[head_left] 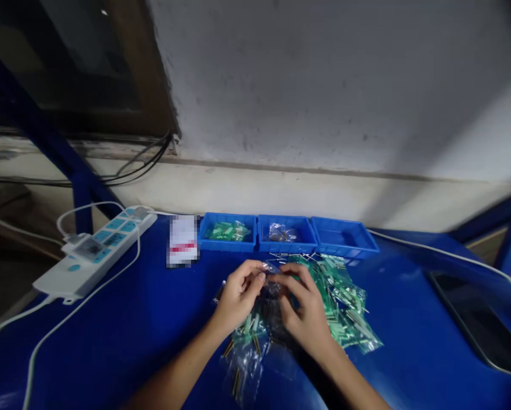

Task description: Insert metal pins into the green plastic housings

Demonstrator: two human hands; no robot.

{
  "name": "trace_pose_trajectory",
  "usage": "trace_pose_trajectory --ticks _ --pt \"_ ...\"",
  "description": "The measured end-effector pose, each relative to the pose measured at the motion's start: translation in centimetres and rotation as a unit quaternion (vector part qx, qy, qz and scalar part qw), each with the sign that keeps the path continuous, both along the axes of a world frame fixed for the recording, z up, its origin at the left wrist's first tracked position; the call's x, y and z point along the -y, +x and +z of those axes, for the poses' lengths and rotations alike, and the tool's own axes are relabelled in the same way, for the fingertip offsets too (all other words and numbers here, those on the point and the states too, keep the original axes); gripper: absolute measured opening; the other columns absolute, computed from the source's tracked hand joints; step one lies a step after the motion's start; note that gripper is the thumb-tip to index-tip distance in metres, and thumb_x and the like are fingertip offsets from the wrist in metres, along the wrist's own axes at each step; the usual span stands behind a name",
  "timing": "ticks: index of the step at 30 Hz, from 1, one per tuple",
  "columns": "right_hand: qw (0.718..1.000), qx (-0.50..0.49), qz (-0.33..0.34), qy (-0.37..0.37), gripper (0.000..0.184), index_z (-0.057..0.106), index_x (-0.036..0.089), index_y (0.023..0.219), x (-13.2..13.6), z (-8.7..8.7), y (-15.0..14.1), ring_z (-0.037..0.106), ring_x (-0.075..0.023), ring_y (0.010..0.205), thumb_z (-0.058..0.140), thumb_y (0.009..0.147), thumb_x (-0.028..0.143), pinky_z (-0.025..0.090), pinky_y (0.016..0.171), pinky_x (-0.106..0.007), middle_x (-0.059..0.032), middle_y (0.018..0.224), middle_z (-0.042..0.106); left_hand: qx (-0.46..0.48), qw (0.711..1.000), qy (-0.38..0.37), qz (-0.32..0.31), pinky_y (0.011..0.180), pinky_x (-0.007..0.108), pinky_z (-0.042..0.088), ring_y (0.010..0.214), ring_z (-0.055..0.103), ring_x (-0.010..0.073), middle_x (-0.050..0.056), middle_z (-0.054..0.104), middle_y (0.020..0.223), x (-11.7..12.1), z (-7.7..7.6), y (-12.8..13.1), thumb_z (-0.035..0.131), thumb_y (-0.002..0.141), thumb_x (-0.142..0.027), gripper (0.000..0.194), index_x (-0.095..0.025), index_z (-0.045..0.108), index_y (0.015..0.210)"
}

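My left hand (239,297) pinches a small clear plastic bag (271,286) between thumb and fingers above the middle of the table. From the other side my right hand (305,307) has its curled fingers on the same bag, fingertips close to my left thumb. What lies inside the bag is too blurred to make out. Below and between my wrists lie more clear bags (244,364) with brass-coloured pins and pale green pieces. Beside my right hand spreads a heap of green-tinted bags (349,307). Several thin metal pins (276,258) lie loose just beyond my hands.
Three blue bins line the back: the left bin (227,246) holds green bags, the middle bin (287,247) clear bags, the right bin (345,249) shows a bare floor. A power strip (89,256) with cables and a blurred white packet (182,239) stand left; a dark phone-like slab (477,322) lies right.
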State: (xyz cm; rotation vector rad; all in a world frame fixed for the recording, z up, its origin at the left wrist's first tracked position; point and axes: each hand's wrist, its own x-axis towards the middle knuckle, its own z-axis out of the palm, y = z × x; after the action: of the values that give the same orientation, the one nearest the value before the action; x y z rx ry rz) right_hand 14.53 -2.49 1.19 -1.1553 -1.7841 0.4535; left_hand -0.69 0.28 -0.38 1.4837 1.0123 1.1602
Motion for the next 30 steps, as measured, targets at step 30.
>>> trace_pose_trajectory --ticks 30 --pt "0.992 -0.103 -0.032 -0.067 0.012 0.066 0.020 0.085 0.1 0.7 0.1 0.044 -0.0253 0.112 0.057 0.078 0.024 0.041 0.092 -0.040 -0.0093 0.108 0.046 -0.115 0.980 0.160 0.038 0.063 0.022 0.043 0.070 0.055 0.0116 0.002 0.060 0.085 0.5 1.1 0.0 0.054 0.083 -0.019 0.009 -0.018 0.061 0.088"
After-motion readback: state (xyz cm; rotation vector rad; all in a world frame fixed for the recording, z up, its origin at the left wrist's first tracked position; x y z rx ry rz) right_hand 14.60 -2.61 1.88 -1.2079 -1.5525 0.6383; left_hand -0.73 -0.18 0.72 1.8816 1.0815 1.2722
